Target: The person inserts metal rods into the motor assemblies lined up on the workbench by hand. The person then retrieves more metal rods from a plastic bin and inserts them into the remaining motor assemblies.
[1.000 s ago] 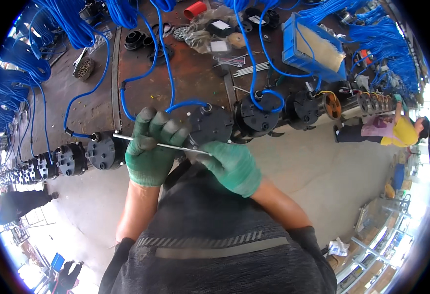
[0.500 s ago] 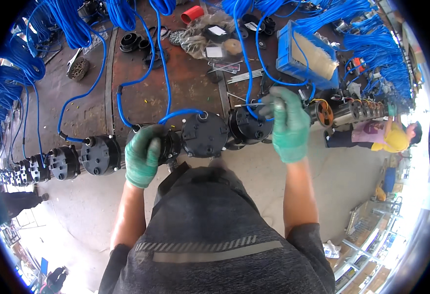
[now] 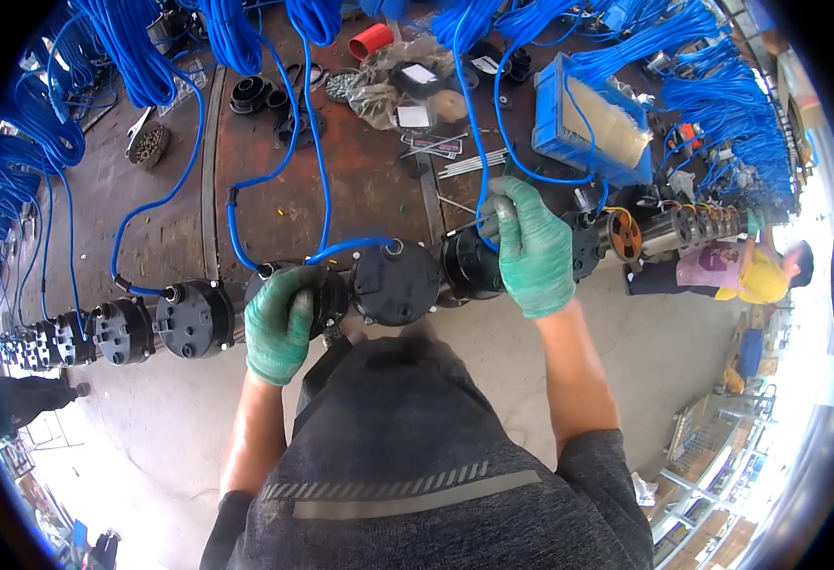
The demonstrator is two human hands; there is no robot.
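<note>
- Left hand (image 3: 279, 331): fingers curled on a black round housing (image 3: 331, 302) at the worktop's (image 3: 174, 195) near edge; cannot tell whether it grips.
- Right hand (image 3: 537, 258): pinching a thin rod (image 3: 463, 228), its free end pointing left.
- Flat-faced housing (image 3: 396, 285): between the 2 hands, blue cable (image 3: 350, 246) attached.
- Blue crate (image 3: 559, 147): far side of the right hand.

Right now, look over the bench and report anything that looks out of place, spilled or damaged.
Small yellow bits lie scattered on the bare bench top, like dropped scraps. Toward its far side, a red cylinder lies on its side beside a crumpled clear bag, which looks untidy. No clear damage shows.
</note>
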